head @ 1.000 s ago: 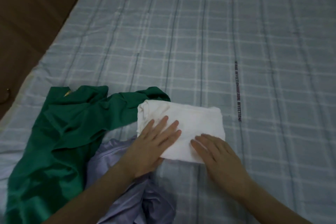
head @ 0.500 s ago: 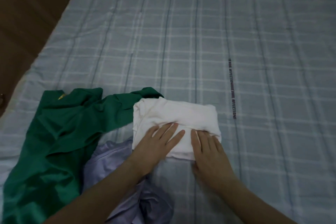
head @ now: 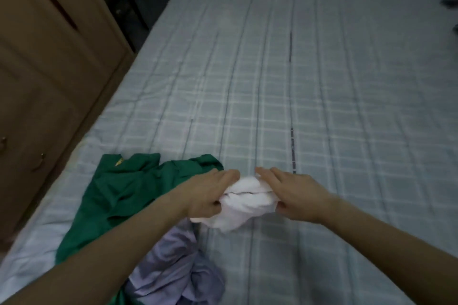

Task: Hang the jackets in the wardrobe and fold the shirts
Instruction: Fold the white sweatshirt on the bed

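Both hands, left hand (head: 210, 193) and right hand (head: 295, 193), clasp the folded white shirt (head: 245, 203) off the bed (head: 322, 82); folding looks done, and it needs setting aside flat.

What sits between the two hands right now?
The folded white shirt, gripped at its ends by the left hand and right hand; head view.

Bed (head: 322, 82), checked pale-blue cover. Lying on it, near edge: green garment (head: 128, 195), lilac garment (head: 178, 272) beside it, unfolded.
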A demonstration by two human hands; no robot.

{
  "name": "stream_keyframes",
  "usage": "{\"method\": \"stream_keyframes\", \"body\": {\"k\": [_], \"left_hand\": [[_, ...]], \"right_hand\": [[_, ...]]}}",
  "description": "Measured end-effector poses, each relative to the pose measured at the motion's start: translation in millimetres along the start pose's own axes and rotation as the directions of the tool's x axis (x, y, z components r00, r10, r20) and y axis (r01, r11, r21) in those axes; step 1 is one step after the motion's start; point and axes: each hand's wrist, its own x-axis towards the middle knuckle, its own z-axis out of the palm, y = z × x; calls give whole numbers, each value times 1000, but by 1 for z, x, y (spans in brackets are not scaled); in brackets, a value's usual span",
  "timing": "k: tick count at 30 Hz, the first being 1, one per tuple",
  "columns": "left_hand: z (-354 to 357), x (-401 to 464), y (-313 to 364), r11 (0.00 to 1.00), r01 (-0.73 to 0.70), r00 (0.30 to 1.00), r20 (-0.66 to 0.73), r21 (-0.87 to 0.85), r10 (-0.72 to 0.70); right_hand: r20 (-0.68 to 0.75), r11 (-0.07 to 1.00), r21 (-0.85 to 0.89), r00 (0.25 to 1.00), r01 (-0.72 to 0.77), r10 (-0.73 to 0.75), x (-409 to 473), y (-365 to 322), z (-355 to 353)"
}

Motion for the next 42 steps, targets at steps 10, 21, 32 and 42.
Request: {"method": "stream_keyframes", "body": {"k": [10, 21, 32, 42], "left_hand": [[-139, -102, 81, 906, -48, 994, -70, 421, 85], [-208, -313, 135, 842, 458, 866, -357, 283, -351], [-147, -559, 192, 354, 895, 291, -248, -270, -924], [-106, -762, 279, 170, 973, 100, -380, -155, -920]], "right_hand": [[6, 877, -256, 908, 407, -419, -20, -31, -178], [64, 518, -361, 575, 776, -816, 44, -211, -296], [73, 312, -317, 351, 896, -933, 29, -464, -282], [118, 150, -203, 176, 968, -977, -45, -688, -289]]}}
